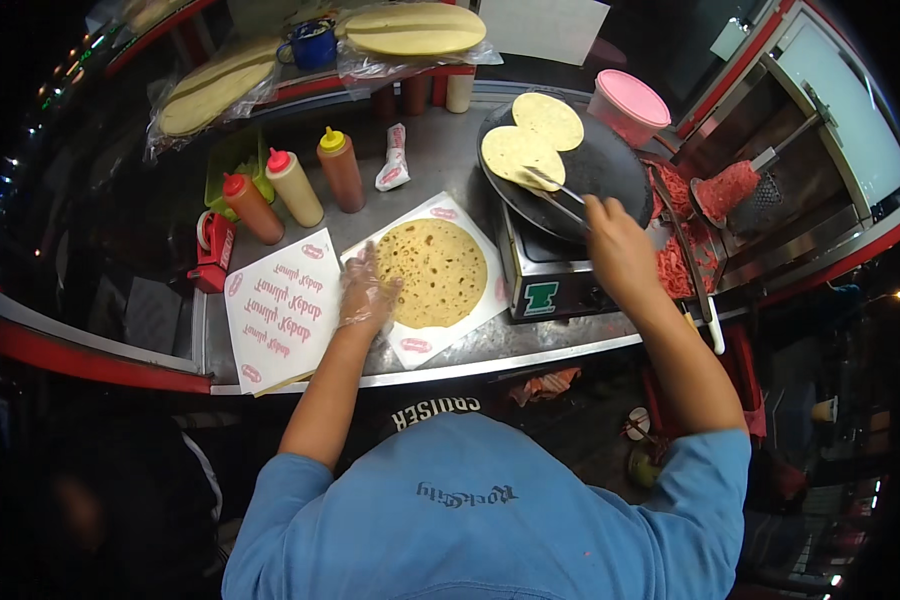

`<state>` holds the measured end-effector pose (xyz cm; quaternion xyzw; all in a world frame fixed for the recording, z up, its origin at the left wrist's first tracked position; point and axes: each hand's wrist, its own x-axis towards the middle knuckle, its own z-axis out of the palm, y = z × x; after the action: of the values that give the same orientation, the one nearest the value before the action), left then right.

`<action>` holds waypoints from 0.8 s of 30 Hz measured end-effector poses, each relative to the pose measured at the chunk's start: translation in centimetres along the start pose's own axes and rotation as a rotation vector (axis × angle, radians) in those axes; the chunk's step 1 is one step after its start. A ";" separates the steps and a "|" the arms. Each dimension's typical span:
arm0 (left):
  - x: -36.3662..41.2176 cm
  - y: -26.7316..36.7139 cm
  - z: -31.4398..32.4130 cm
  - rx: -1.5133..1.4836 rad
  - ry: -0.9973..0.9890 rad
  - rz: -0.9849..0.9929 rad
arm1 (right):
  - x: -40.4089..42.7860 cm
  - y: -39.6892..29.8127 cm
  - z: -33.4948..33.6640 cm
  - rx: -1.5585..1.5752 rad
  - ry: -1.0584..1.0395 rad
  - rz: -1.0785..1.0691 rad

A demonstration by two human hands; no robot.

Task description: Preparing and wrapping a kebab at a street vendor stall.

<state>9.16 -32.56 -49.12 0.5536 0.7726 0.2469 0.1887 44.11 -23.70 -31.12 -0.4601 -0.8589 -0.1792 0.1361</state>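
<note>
My right hand (616,244) grips metal tongs (559,186), whose tips are at the lower edge of the nearer pale flatbread (521,156). A second flatbread (547,121) lies partly beside it on the round black griddle (607,176). My left hand (367,292), in a clear plastic glove, is at the left edge of a browned flatbread (439,274), thumb and fingers apart. That flatbread lies flat on a printed white wrapping paper (420,349). Left of the hand is a stack of similar printed paper (277,307).
Squeeze bottles (295,189), a red tape dispenser (214,251) and a green container (229,161) stand at left. Behind lies a wrapped roll (394,157). A pink-lidded tub (630,109), a long knife (686,247), shaved meat (675,262) and a meat spit (727,193) are at right. Bagged flatbreads (416,28) sit on the shelf.
</note>
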 end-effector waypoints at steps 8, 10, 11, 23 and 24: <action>-9.1 1.1 -2.1 -0.513 0.016 0.132 | 5.2 10.4 -3.4 1.113 -0.579 0.418; -12.8 2.6 -3.0 -0.643 -0.157 0.136 | 4.5 13.7 -3.3 1.060 -0.726 0.409; -14.1 4.5 -3.7 -0.489 -0.209 0.161 | 4.2 16.1 -2.2 1.028 -0.741 0.430; -16.0 13.5 -1.4 -0.367 -0.620 0.370 | 14.0 19.9 -3.2 0.255 -0.114 -0.055; -16.9 13.0 -1.0 -0.418 -0.594 0.356 | 12.8 19.4 -5.3 0.179 -0.168 -0.077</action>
<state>23.88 -45.31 -40.37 0.6757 0.5098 0.2566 0.4666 53.87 -6.57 -17.73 -0.4260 -0.8969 -0.0677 0.0974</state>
